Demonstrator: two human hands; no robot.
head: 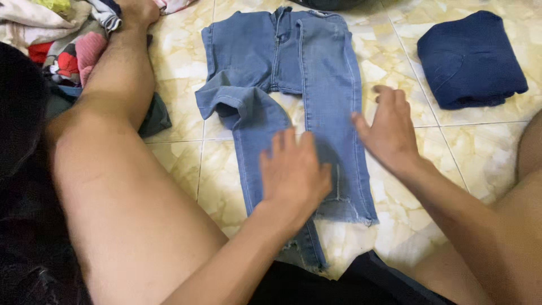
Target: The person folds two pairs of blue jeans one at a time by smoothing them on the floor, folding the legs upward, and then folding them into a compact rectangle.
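Note:
A pair of light blue jeans [316, 73] lies flat on the tiled floor in front of me, waist away from me, frayed leg ends toward me. My left hand [293, 169] presses flat on the lower legs, fingers spread. My right hand [387, 130] rests open on the right edge of the right trouser leg, palm down. The left trouser leg is bunched and folded over near the thigh. Neither hand grips the cloth.
A folded dark blue garment [471, 59] lies on the floor at the upper right. A heap of mixed clothes [62, 34] sits at the upper left behind my bare left leg [118, 186]. My right knee [528, 169] is at the right edge.

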